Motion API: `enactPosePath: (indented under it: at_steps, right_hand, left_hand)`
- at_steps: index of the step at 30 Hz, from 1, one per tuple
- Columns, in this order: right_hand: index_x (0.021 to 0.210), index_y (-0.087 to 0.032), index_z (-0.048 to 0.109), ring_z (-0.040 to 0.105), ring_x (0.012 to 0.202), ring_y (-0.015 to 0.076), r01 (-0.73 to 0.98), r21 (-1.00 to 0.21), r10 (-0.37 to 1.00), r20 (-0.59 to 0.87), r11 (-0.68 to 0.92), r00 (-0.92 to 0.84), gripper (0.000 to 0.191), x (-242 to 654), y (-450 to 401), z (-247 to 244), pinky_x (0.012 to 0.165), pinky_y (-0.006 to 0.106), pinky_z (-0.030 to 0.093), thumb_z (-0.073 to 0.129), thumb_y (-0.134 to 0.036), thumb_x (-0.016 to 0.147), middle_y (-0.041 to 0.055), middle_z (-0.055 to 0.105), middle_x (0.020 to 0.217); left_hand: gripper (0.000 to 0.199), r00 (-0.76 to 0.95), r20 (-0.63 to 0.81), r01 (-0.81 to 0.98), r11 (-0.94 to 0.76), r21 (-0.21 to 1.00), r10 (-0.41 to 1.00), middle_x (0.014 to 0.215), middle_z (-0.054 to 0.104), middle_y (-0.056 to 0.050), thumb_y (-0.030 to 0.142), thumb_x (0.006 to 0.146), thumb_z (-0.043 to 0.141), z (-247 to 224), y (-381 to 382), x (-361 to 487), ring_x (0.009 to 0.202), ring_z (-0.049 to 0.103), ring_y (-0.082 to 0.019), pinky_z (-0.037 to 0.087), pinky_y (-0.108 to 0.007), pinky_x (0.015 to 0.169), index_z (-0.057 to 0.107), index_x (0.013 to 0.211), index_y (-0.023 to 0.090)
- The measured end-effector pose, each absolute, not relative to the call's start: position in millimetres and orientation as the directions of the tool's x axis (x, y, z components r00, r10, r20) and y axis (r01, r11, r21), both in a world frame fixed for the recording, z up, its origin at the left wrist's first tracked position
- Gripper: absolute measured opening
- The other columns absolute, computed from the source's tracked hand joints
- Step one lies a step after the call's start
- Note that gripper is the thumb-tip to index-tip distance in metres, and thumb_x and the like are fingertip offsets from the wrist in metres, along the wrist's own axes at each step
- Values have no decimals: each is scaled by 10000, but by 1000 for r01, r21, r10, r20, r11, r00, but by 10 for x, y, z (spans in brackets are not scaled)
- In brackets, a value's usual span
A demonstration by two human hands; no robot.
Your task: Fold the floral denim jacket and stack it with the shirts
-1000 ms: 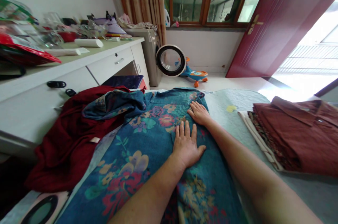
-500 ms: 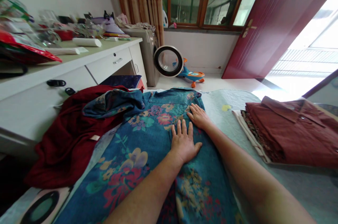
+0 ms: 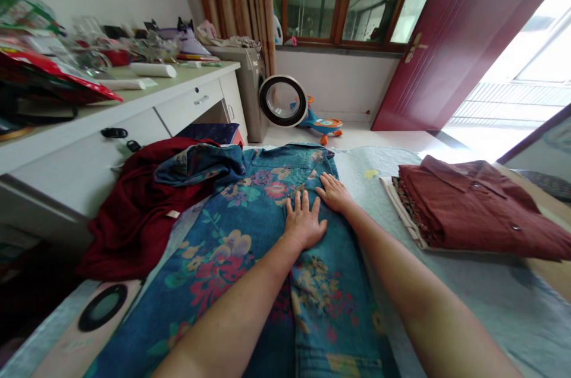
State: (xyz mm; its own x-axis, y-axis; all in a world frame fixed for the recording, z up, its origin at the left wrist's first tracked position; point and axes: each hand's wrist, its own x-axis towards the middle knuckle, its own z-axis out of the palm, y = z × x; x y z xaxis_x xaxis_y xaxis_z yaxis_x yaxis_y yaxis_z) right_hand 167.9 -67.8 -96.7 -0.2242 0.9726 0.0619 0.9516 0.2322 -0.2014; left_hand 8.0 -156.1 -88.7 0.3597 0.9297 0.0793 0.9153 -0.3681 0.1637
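A blue floral shirt (image 3: 241, 280) lies spread over the light, cloth-covered surface. My left hand (image 3: 304, 223) rests flat on its middle, fingers apart. Just beyond and to the right, my right hand (image 3: 334, 192) lies flat near the shirt's right edge, with its fingers stretched out. Neither hand grips the fabric. One sleeve (image 3: 200, 164) is bunched to the left, on top of a dark red garment (image 3: 134, 217). Below my forearms, a strip of the shirt with a cuff-like end lies folded lengthwise along the right side.
A stack of folded clothes with a rust-red shirt (image 3: 477, 205) on top sits at the right. On the left stands a white desk (image 3: 178, 110) crowded with items. A washing machine (image 3: 250, 93) with its round door open and a blue-orange ride-on toy (image 3: 323, 123) are beyond.
The camera view has shifted slightly, showing more of the near surface. My left hand has slid a little across the shirt, while my right hand stays near the same spot.
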Motion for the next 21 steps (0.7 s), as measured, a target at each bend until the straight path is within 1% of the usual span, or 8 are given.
enactPosePath:
  at_steps: [2, 5, 8, 11, 14, 17, 19, 21]
  right_hand:
    - [1495, -143, 344, 220, 1466, 258, 947, -186, 965, 73, 261, -252, 623, 1719, -896, -974, 1175, 414, 222, 323, -479, 970, 108, 274, 1584]
    - [1495, -151, 349, 221, 1466, 256, 946, -178, 962, 75, 272, -262, 617, 1782, -1208, -981, 1172, 419, 231, 327, -470, 968, 101, 279, 1582]
    - [1500, -118, 334, 214, 1468, 259, 943, -169, 958, 60, 285, -279, 650, 1836, -1475, -979, 1179, 406, 212, 323, -493, 969, 118, 276, 1581]
    - [1502, -95, 325, 203, 1470, 268, 945, -163, 959, 40, 283, -280, 670, 1877, -1736, -962, 1179, 403, 206, 320, -503, 970, 133, 255, 1586]
    - [1508, -123, 321, 199, 1471, 269, 945, -162, 959, 29, 284, -283, 674, 1907, -2022, -930, 1176, 426, 210, 323, -523, 965, 116, 246, 1591]
    - [1506, -138, 332, 217, 1466, 272, 938, -153, 950, 35, 311, -309, 680, 1933, -2310, -901, 1179, 443, 197, 330, -542, 958, 108, 253, 1588]
    - [1503, -133, 340, 214, 1467, 273, 934, -145, 945, 46, 328, -325, 681, 1946, -2481, -890, 1182, 443, 188, 331, -543, 958, 111, 258, 1586]
    - [1507, -139, 333, 200, 1471, 270, 934, -139, 944, 48, 330, -326, 677, 1954, -2628, -884, 1178, 450, 195, 324, -539, 960, 106, 254, 1587]
  left_hand:
    - [698, 360, 67, 916, -367, 163, 930, 1600, 209, -146, 555, 895, 401, -866, -1565, 82, 1460, 154, -391, 125, -614, 1139, 296, 1513, 249]
    - [669, 365, 46, 917, -367, 158, 930, 1602, 207, -141, 506, 903, 404, -828, -1574, 79, 1462, 148, -386, 124, -612, 1138, 295, 1513, 255]
    - [652, 366, 29, 917, -366, 156, 930, 1601, 211, -135, 485, 905, 404, -789, -1587, 66, 1462, 148, -384, 133, -607, 1137, 306, 1509, 262]
    - [618, 373, 45, 913, -376, 158, 927, 1595, 237, -119, 471, 908, 413, -749, -1618, 45, 1458, 178, -370, 154, -586, 1143, 347, 1489, 272]
    - [577, 409, 94, 895, -419, 149, 907, 1585, 265, -120, 430, 917, 428, -711, -1695, 17, 1453, 212, -326, 162, -536, 1163, 397, 1460, 238]
    - [522, 495, 115, 850, -508, 143, 861, 1581, 283, -112, 366, 931, 422, -689, -1834, -25, 1456, 225, -253, 170, -450, 1184, 438, 1424, 198]
    - [498, 566, 71, 806, -570, 159, 821, 1574, 310, -89, 360, 944, 405, -683, -1960, -67, 1454, 237, -216, 189, -407, 1185, 450, 1413, 200]
    - [510, 609, 6, 779, -600, 182, 793, 1571, 322, -73, 389, 956, 390, -668, -2110, -115, 1458, 235, -210, 195, -402, 1183, 426, 1431, 207]
